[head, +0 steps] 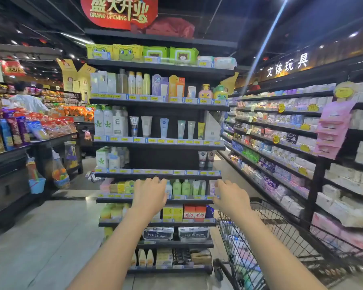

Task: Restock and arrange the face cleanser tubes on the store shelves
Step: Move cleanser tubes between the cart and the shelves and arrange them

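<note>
Supermarket aisle, end-cap shelving unit (158, 144) ahead. Face cleanser tubes (166, 127) stand upright on the middle shelf; the shelf below is largely bare. Left hand (150, 194) and right hand (232, 196) are extended, fingers spread, each grip empty. Risk: reaching in carelessly would likely topple standing tubes. Cart (266, 245) sits at right.

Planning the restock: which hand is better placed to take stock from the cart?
Right. The right hand hangs just above the cart, which stands at the person's right; the left hand is further from it, before the shelf. Both hands hold nothing.
</note>
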Available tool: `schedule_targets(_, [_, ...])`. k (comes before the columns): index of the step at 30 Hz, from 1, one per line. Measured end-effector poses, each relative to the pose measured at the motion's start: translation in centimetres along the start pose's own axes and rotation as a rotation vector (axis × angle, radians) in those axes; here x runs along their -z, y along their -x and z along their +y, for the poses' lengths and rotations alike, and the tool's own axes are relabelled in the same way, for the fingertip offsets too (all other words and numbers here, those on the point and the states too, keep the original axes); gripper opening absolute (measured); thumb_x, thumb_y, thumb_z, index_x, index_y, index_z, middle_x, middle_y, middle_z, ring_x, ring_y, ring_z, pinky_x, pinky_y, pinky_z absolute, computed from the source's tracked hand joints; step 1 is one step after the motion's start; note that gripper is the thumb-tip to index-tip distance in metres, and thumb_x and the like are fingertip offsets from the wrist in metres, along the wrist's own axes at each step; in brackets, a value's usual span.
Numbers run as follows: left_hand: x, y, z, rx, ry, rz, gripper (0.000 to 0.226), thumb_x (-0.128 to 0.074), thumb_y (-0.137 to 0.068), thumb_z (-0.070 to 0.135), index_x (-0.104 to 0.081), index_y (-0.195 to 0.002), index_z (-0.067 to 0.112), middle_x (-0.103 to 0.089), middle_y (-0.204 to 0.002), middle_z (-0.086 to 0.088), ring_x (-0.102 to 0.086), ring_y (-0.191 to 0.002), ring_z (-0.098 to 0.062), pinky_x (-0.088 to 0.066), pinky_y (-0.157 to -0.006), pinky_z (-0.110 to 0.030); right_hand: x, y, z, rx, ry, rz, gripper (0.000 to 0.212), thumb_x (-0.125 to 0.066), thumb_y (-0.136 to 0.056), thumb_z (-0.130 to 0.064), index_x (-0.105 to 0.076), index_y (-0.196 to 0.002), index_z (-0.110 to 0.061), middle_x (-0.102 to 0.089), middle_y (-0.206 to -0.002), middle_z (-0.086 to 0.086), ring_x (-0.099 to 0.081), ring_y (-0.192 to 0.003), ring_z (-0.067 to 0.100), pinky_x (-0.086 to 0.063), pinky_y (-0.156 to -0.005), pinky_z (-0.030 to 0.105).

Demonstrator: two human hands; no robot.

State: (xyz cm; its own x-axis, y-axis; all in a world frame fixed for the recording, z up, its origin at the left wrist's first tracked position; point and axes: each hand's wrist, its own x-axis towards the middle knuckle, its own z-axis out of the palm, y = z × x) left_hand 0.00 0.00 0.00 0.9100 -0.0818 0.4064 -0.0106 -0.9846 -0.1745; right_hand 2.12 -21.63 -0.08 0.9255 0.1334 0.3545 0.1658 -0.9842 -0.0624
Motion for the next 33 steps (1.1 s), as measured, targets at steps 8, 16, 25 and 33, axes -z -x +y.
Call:
schedule_targets(8, [-4.9, -6.5, -1.1, -0.018, 0.041, -0.029, 0.033, -0.038, -0.097, 0.029, -0.042, -0.128, 0.019, -0.054, -0.122, 0.000, -0.050, -0.112, -0.021, -0.035, -0.094, -0.038, -4.5, -6.5, -0.3, -0.042, -0.008, 0.013, 0.030, -0.049, -0.092, -0.031, -0.047, -0.118, -0.016, -0.056, -0.115, 0.004, -0.054, -0.103, 0.024, -0.042, -0.076, 0.032])
schedule_targets(16, [-8.9, -15.8, -2.7, -0.083, 0.064, -0.067, 0.036, -0.037, -0.097, 0.028, -0.042, -0.131, 0.016, -0.056, -0.124, -0.003, -0.053, -0.113, -0.025, -0.036, -0.099, -0.043, -8.0, -14.9, -0.4, -0.116, -0.004, -0.025, 0.037, -0.049, -0.093, -0.034, -0.045, -0.126, -0.018, -0.055, -0.121, 0.003, -0.054, -0.108, 0.024, -0.047, -0.084, 0.036])
schedule_targets(25, [-13.2, -24.2, -1.4, -0.212, 0.052, -0.016, 0.034, -0.037, -0.097, 0.029, -0.046, -0.126, 0.015, -0.054, -0.119, -0.004, -0.052, -0.111, -0.025, -0.036, -0.093, -0.040, -10.9, -20.8, 2.6, -0.213, 0.039, -0.018, 0.038, -0.051, -0.092, -0.031, -0.045, -0.127, -0.018, -0.056, -0.122, 0.003, -0.056, -0.106, 0.024, -0.050, -0.085, 0.038])
schedule_targets(33, [-17.7, -31.0, 4.7, -0.356, 0.098, -0.023, 0.029, -0.038, -0.096, 0.027, -0.048, -0.121, 0.016, -0.055, -0.117, -0.004, -0.053, -0.108, -0.024, -0.038, -0.088, -0.038, -14.3, -24.4, 8.8, -0.344, 0.092, -0.065, 0.038, -0.052, -0.092, -0.032, -0.044, -0.126, -0.018, -0.054, -0.126, 0.003, -0.054, -0.111, 0.025, -0.048, -0.086, 0.038])
